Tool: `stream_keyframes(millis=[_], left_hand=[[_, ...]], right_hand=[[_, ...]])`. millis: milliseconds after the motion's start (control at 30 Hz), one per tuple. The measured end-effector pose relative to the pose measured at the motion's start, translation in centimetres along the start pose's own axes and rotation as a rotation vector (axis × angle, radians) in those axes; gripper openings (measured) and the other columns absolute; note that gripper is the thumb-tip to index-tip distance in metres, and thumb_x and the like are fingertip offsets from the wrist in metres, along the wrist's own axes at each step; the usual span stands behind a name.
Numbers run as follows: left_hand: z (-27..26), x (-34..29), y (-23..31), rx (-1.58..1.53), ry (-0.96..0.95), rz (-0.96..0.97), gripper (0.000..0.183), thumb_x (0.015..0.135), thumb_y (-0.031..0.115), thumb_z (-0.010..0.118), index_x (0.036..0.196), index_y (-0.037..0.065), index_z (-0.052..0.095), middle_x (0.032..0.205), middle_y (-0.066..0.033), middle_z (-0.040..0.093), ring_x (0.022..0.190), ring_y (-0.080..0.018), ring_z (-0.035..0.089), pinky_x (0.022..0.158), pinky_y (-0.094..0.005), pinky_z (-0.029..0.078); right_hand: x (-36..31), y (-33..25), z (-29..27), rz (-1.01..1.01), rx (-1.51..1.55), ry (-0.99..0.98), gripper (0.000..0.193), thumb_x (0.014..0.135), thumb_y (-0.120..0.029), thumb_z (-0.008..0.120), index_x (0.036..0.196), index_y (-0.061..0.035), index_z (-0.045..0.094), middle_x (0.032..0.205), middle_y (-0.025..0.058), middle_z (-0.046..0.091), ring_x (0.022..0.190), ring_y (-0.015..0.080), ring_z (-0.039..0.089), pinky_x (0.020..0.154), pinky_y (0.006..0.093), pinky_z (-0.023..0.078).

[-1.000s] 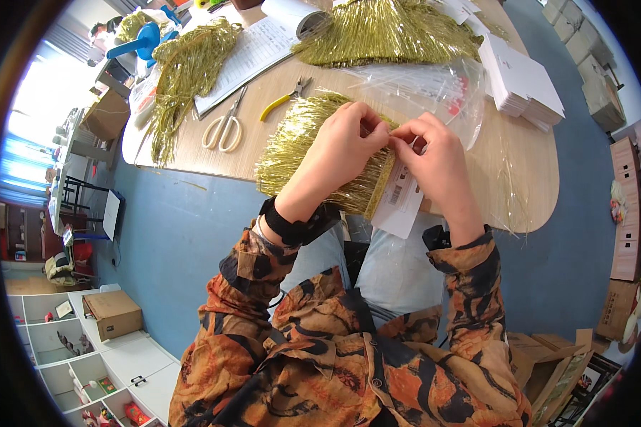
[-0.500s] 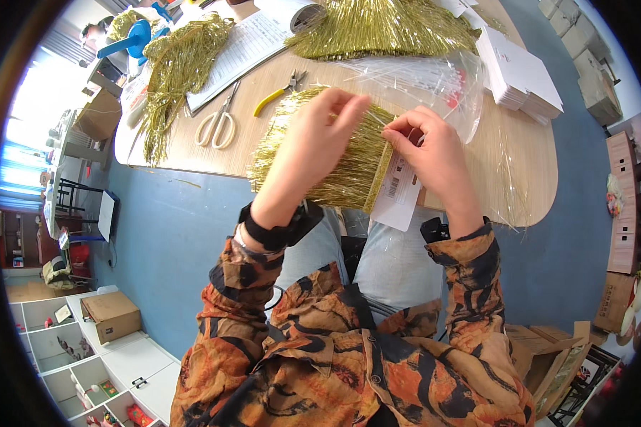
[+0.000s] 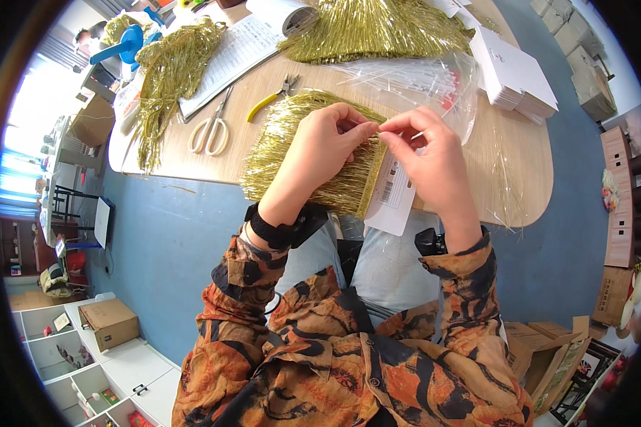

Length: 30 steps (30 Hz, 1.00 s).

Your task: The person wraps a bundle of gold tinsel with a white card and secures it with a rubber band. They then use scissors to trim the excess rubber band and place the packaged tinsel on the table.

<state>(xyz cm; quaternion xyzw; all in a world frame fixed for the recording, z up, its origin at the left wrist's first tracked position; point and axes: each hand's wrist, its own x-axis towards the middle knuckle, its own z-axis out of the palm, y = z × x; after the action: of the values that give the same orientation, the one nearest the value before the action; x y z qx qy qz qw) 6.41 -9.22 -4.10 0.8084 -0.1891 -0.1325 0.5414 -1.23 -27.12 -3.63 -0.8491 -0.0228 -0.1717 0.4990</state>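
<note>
A gold tinsel fringe (image 3: pixel 281 142) lies across the table's near edge, its strands spreading left from a flat gold band (image 3: pixel 372 181). Along that band sits a white card (image 3: pixel 392 210) with a printed label, overhanging the edge above my knees. My left hand (image 3: pixel 324 149) rests over the fringe, thumb and fingers pinched at the band's upper end. Right beside it, my right hand (image 3: pixel 438 156) pinches too, and a thin white strip shows between its fingers. The fingertips of both hands meet there; what the left ones grip is hidden.
White-handled scissors (image 3: pixel 209 135) and yellow-handled cutters (image 3: pixel 267 105) lie to the left. More gold tinsel (image 3: pixel 181 60) hangs over the left edge, and another bundle (image 3: pixel 377 28) lies at the back. A clear bag of white strips (image 3: pixel 413 82) sits before stacked white cards (image 3: pixel 513 71).
My left hand, raised with its fingers loose before, has come right and down to the band's upper end and pinches beside my right hand. The right hand stays nearly in place.
</note>
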Motion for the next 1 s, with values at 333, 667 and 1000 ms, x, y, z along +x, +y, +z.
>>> stream_keyframes(millis=[333,667,1000], left_hand=[[-0.3,-0.5,0.0,-0.007,0.035,-0.028,0.026,0.097,0.021,0.073,0.094,-0.005,0.069,0.072,-0.0086,0.069,0.056,-0.0112,0.064,0.054,-0.0274,0.05],[-0.5,-0.4,0.1,-0.036,-0.01,-0.041,0.024,0.1,0.022,0.071,0.097,-0.002,0.068,0.077,-0.0019,0.069,0.057,-0.0051,0.059,0.051,-0.0211,0.045],[-0.9,-0.4,-0.6,0.07,0.071,0.019,0.014,0.097,0.011,0.069,0.094,-0.002,0.067,0.075,-0.0035,0.068,0.061,-0.0088,0.061,0.058,-0.0267,0.049]], right_hand=[[0.8,0.6,1.3,0.12,0.113,-0.092,0.026,0.086,-0.004,0.076,0.109,-0.0023,0.064,0.101,0.0099,0.065,0.083,0.0192,0.064,0.075,0.0322,0.055],[0.7,0.2,1.6,0.041,-0.062,0.033,0.011,0.085,-0.005,0.074,0.092,-0.0017,0.067,0.094,0.0088,0.061,0.074,0.0209,0.062,0.069,0.0341,0.053],[0.9,0.7,2.1,0.098,-0.077,0.013,0.012,0.085,-0.005,0.072,0.085,-0.0016,0.06,0.075,0.0013,0.059,0.067,0.0082,0.055,0.063,0.0262,0.048]])
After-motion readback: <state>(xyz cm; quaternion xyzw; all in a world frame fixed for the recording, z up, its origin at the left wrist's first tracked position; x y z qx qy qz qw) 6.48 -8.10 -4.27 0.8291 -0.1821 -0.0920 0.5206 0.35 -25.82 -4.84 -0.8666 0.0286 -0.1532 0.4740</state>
